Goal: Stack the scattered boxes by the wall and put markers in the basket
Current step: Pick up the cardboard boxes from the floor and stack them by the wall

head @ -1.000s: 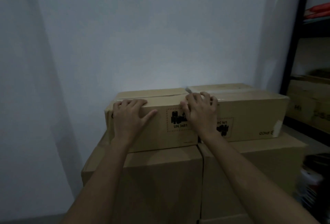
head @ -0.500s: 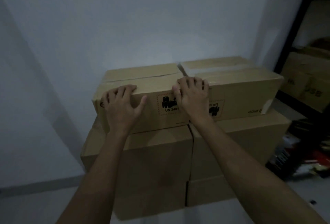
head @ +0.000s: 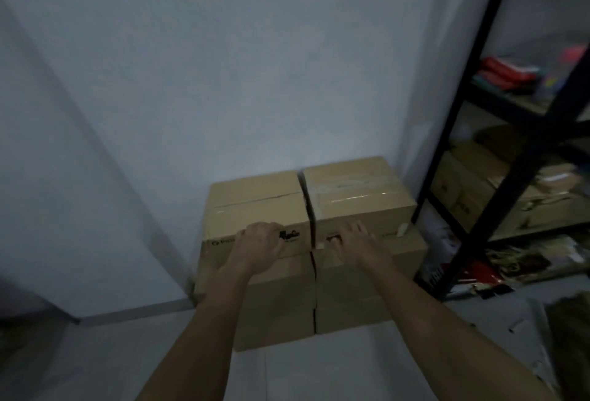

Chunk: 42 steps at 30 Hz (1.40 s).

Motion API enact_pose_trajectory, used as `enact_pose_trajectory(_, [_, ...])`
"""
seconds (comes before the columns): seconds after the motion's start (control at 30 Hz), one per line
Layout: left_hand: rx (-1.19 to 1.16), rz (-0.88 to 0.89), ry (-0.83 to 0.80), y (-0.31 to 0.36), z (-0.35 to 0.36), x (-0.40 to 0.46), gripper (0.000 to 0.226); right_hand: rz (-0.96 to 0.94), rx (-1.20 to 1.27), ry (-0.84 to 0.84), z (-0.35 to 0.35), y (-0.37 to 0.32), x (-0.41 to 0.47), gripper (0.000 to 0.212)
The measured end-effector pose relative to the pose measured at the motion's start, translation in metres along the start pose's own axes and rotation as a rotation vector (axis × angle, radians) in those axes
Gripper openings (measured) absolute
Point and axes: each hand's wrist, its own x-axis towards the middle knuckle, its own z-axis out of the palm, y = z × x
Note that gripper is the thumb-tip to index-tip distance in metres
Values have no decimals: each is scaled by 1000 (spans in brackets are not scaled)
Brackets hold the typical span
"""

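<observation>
Two brown cardboard boxes sit side by side on top of a stack against the pale wall: the left top box (head: 255, 199) and the taped right top box (head: 354, 189). Under them stand larger lower boxes (head: 277, 304) on the floor. My left hand (head: 260, 245) presses on the front face of the left top box, beside its black printed label. My right hand (head: 352, 244) lies with fingers spread on the front face of the right top box. Neither hand holds anything. No marker or basket can be made out for certain.
A black metal shelf rack (head: 479, 177) stands right of the stack, with cardboard boxes (head: 463, 189) and red items (head: 504, 71) on its shelves. Clutter (head: 447, 269) lies on the floor under it. A small pale stick (head: 514, 327) lies on the floor at right.
The view has pulled back and risen, showing the box tops and more floor. My right hand has shifted from the seam between the top boxes onto the right box; my left hand stays on the left box.
</observation>
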Motion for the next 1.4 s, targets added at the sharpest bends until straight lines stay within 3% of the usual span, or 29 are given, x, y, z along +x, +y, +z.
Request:
enact_pose_trajectory(0.27, [72,83,-68,126,-36,-69,46,105,-5,-70,-63,60,-130,57])
enact_pose_trajectory(0.47, [113,154,-146,213,-24,-114,53,224,1,-21,-83,120,-222,56])
enact_pose_trajectory(1.1, [36,386,-353,455,97,-298,52,603,126,-52,-54,330,-525,64])
enact_pose_trajectory(1.4, [-22,338,-417,576,164,-342,50,635,105,-79,-49,460,-603,61])
